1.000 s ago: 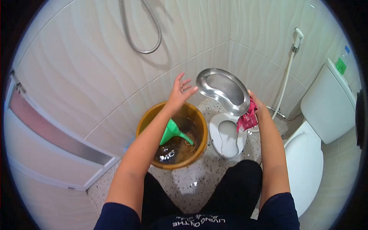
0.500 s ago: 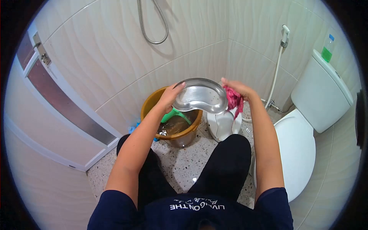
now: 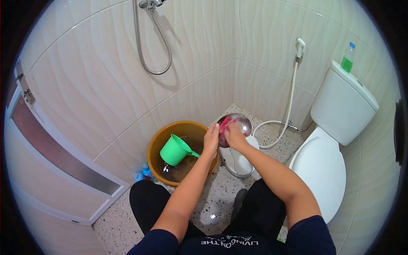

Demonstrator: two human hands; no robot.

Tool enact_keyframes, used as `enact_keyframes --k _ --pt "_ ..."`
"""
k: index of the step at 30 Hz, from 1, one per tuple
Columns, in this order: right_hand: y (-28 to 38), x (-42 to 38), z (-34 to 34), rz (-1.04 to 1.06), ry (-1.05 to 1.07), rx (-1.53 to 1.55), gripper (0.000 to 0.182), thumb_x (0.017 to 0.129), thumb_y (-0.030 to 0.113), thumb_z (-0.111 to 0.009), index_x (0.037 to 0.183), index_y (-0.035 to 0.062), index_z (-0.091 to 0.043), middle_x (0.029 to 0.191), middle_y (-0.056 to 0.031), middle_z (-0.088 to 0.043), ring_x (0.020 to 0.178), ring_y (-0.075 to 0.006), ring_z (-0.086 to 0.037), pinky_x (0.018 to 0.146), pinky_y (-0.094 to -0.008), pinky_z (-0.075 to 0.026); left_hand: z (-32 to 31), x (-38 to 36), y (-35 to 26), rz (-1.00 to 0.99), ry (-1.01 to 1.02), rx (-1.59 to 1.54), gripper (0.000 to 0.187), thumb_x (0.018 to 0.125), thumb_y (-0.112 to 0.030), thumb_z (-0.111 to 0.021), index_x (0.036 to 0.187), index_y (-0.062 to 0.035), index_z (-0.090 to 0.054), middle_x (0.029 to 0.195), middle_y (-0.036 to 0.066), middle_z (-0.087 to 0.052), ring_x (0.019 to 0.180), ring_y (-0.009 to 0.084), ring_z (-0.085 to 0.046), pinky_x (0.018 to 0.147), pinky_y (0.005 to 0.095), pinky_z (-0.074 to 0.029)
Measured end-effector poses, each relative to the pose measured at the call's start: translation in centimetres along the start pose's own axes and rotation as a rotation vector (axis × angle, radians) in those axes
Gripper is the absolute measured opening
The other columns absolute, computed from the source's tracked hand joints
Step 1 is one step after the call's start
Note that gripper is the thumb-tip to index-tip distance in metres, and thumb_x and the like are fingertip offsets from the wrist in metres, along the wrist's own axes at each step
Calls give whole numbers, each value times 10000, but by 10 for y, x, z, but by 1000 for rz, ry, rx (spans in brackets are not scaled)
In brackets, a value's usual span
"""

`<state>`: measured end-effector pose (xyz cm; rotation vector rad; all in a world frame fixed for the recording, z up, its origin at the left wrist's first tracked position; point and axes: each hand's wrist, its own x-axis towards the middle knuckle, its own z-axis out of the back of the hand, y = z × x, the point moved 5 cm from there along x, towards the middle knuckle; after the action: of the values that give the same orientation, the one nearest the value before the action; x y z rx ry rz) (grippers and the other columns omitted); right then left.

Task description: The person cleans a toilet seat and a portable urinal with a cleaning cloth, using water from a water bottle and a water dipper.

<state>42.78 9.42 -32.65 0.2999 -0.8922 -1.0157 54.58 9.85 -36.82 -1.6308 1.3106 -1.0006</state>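
Note:
A shiny metal kidney dish (image 3: 243,122) is tilted up in front of me, its near side partly covered by my hands. My left hand (image 3: 211,138) grips its left rim. Pressed against the inside of the dish is a pink cloth (image 3: 224,126), bunched in my right hand (image 3: 233,134). Just below the dish stands a white kidney-shaped container (image 3: 238,161) on the floor. To the left is a brown basin (image 3: 154,146) of water with a green dipper (image 3: 175,149) in it.
The white toilet (image 3: 318,174) stands close on my right, with a bottle of green liquid (image 3: 348,58) on its tank. A white spray hose (image 3: 291,97) and a metal shower hose (image 3: 158,70) hang along the walls. Blue bottles (image 3: 142,173) sit beside the basin; a door (image 3: 63,148) is at left.
The dish has tilted and moved lower in view. My right hand has brought the pink cloth from beside the dish onto its inner surface. My view has shifted, showing more of the basin.

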Motion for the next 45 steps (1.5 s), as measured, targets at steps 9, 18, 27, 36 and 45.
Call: enact_keyframes --k 9,18,27,36,45 --pt "1 22 17 51 27 -492 208 729 97 -591 935 89 -560 987 -107 -551 936 -335 -534 785 -469 -418 23 -3 14 202 -39 -131 454 971 -369 -424 1198 13 -516 1117 104 -594 970 177 -577 837 310 -469" --pt "39 -4 -37 143 163 -45 191 749 62 -577 937 46 -550 963 -186 -511 947 -373 -524 761 -450 -474 30 -10 12 352 44 -285 485 966 -424 -407 1186 -6 -518 1081 108 -592 902 188 -598 763 310 -499" --pt "-15 29 11 -126 -11 -519 222 776 131 -573 967 32 -518 1001 -160 -516 915 -355 -562 737 -462 -504 22 -8 8 103 -151 27 482 964 -367 -436 1139 64 -560 1076 152 -605 983 206 -570 877 305 -436" --pt "57 -4 -29 -17 205 11 249 803 80 -514 1029 -16 -479 1049 -275 -492 972 -444 -503 850 -500 -419 23 -26 -26 -163 -72 148 415 970 -307 -443 1204 18 -554 1200 140 -574 1103 197 -525 966 301 -379" --pt "1 16 1 -16 24 -162 297 740 29 -561 1033 17 -513 997 -224 -506 928 -417 -505 821 -474 -431 25 -26 -55 -268 -64 304 394 966 -286 -466 1218 4 -550 1195 113 -574 1108 169 -502 971 280 -361"
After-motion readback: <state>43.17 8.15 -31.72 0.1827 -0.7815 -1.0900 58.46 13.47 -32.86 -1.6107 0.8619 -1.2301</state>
